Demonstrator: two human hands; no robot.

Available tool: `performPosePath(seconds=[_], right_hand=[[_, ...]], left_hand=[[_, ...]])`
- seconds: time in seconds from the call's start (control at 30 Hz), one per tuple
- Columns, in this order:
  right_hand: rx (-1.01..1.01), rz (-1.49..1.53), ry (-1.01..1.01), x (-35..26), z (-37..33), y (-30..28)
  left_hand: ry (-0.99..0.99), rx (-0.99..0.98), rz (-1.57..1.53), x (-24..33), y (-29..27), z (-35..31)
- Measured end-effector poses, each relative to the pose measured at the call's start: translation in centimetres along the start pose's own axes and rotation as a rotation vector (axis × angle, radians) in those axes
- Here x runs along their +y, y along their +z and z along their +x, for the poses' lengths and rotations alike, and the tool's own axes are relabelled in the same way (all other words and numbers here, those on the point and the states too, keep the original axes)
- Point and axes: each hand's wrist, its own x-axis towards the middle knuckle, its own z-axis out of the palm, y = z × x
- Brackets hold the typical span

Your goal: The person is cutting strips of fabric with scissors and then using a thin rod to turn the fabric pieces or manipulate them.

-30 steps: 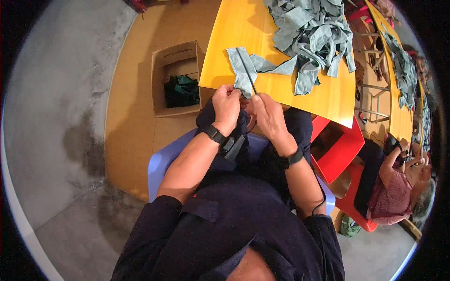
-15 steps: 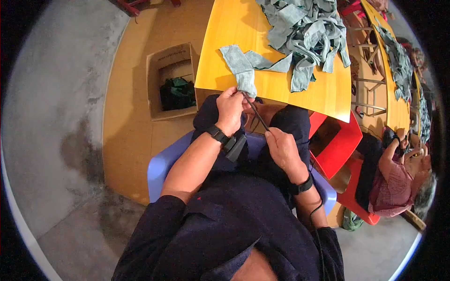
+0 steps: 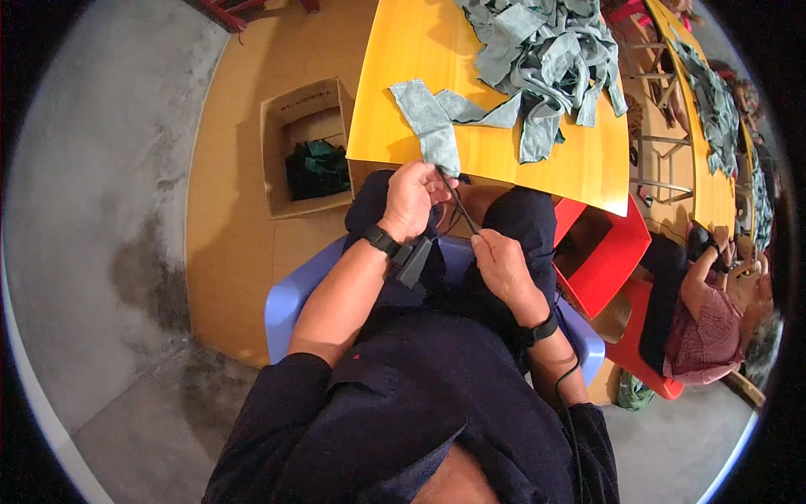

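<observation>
A long grey-green fabric strip (image 3: 426, 118) lies folded over the near edge of the yellow table. My left hand (image 3: 408, 200) is closed around its near end, the fingers curled and partly hidden. From that end a thin dark rod (image 3: 458, 202) slants down to my right hand (image 3: 504, 267), which grips it between thumb and fingers. Whether the rod's tip sits inside the strip or against it, I cannot tell. Both wrists carry black bands, and a dark block hangs at the left one.
The yellow table (image 3: 378, 126) holds a heap of similar strips (image 3: 546, 59). An open cardboard box (image 3: 277, 168) with dark green cloth stands on the floor at left. A red stool (image 3: 609, 260) is at right, beside a seated person (image 3: 705, 336) at another table. I sit on a blue chair (image 3: 290, 302).
The strip's near end looks flatter and less bunched. My left fingers have slid slightly down and loosened a little around it. My right hand has shifted slightly left with the rod.
</observation>
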Motion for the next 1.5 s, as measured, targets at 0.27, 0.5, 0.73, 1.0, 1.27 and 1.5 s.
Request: performPosePath(seconds=[0.27,0.5,0.73,1.0,1.27,1.5], right_hand=[[-0.009,0.057,0.046,0.2,-0.1,0.4],[-0.02,0.109,0.03,0.7,-0.3,1.2],[-0.141,0.292,0.227,0.0,-0.2,2.7],[-0.418,0.545,0.316,-1.7,-0.1,4.4],[-0.249,0.827,0.441,-1.2,2.5,1.4],[-0.25,0.894,0.318,-3.0,5.7,0.9]], left_hand=[[-0.172,0.037,0.046,-0.1,-0.7,1.7],[-0.181,-0.033,0.046,-0.3,-1.6,1.9],[-0.167,-0.109,0.167,0.5,-1.1,0.3],[-0.219,-0.013,0.277,2.6,-2.1,-1.2],[-0.167,-0.272,0.439,4.0,-0.6,-5.6],[-0.165,-0.204,0.528,3.8,-0.1,-5.8]])
